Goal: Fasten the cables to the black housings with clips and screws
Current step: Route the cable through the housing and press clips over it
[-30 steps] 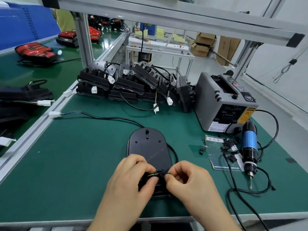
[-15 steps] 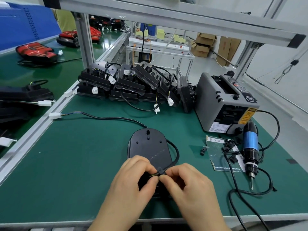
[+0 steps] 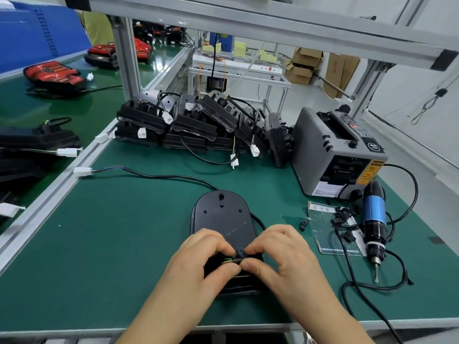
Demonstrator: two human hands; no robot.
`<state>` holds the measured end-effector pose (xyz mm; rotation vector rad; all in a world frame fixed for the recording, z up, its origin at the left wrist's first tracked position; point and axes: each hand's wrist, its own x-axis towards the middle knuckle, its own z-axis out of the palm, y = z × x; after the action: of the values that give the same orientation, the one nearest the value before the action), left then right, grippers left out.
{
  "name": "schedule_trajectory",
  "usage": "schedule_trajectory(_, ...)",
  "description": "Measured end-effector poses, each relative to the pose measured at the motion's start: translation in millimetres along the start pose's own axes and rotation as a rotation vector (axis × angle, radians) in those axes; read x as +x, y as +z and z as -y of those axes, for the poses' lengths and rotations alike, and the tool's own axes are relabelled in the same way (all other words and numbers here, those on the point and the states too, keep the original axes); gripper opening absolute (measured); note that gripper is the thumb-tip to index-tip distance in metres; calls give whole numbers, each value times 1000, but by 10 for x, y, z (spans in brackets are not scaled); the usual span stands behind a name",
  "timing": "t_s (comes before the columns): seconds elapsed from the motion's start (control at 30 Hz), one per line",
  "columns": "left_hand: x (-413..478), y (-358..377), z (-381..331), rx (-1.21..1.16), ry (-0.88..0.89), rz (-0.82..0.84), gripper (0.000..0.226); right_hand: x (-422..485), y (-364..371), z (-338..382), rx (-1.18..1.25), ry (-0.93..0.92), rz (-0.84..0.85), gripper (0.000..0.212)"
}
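Pinching one clip [image 3: 240,252] in the right hand [image 3: 280,252] grip and one cable [image 3: 159,175] by its coloured wires in the left hand [image 3: 198,259] grip, over the near end of one housing [image 3: 221,217] lying flat near the front edge of the worktop [image 3: 124,244]. Reaching slightly farther onto the housing with the right hand than a second ago, covering more of the cable loop. Sharing the worktop with one stray clip [image 3: 304,223], a heap of clips [image 3: 341,216] too small for counting, one screwdriver [image 3: 373,217], one dispenser [image 3: 330,150] and a pile of housings [image 3: 188,125], overlapping beyond counting.
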<state>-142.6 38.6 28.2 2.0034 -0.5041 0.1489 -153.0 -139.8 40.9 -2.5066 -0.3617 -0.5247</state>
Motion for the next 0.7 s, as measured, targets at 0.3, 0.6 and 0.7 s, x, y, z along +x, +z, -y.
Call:
schedule_trajectory(0.3,141,-57,-8,112,-34,145,5,-114,73,-47,32,-79,-92,19)
schedule_trajectory(0.6,79,86,-15,-34,-87,-29,6,-117,31,-69,148,-30,-12,20)
schedule_trajectory(0.7,74,102,-14,-23,-80,-61,6,-112,-3,-80,197,38,49,21)
